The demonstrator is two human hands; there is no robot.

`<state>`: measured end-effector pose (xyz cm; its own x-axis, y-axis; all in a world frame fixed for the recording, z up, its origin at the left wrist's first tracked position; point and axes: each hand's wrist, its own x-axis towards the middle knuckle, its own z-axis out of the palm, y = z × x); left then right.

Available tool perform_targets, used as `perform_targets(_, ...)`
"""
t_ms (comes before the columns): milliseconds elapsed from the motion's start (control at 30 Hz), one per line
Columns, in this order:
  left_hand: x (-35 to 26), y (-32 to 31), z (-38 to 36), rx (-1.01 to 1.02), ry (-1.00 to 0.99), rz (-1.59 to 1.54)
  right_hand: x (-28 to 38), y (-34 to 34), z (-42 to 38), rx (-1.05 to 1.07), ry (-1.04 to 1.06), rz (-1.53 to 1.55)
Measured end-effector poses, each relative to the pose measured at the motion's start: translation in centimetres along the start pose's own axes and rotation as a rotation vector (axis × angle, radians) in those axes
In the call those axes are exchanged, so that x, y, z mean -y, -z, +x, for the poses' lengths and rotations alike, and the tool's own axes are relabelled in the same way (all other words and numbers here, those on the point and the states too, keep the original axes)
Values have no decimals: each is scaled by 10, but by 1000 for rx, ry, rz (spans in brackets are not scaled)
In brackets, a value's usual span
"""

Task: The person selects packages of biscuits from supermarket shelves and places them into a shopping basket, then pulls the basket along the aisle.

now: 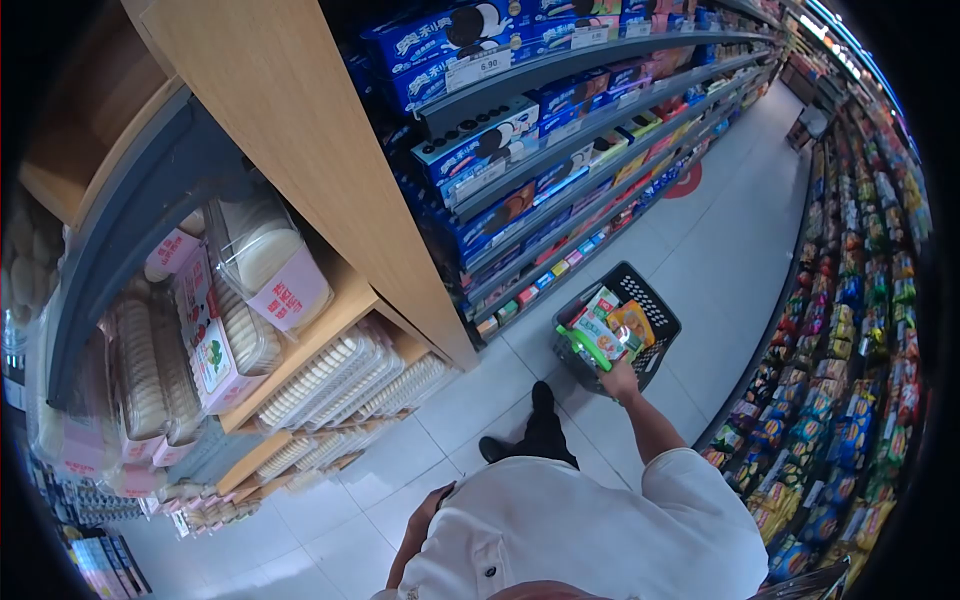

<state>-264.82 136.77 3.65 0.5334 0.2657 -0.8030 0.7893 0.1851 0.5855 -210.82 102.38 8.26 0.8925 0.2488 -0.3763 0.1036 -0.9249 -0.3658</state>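
Observation:
My right hand (621,381) is closed around the green handle (590,350) of a dark grey shopping basket (655,300). The basket hangs ahead of me, and several colourful packages (628,326) lie inside it. Low at my left side, next to the hem of my white shirt, is my left hand (430,508). Its fingers are partly hidden and a dark edge shows beside them, so I cannot tell what it holds.
Shelves of blue cookie boxes (480,150) run along the aisle's left. Nearer left, a wooden rack (300,375) carries clear trays of pale rounds (240,330). Bagged snacks (830,400) line the right side. Light floor tiles (735,210) stretch ahead, with a red floor marking (686,182).

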Motion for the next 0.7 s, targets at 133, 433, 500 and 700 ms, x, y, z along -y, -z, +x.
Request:
perform_targets(133,3,10,-8,53,-39,7,11,14,-9,-6,8,46)
perform_targets(433,-3,3,-25,177,-108,16,5,8,-8,-21,18,60)
perform_targets(500,-10,8,-28,205,-122,17,6,8,-10,-14,12,57)
perform_targets(700,-24,13,-42,267,-162,15,16,16,-16,-34,4,54)
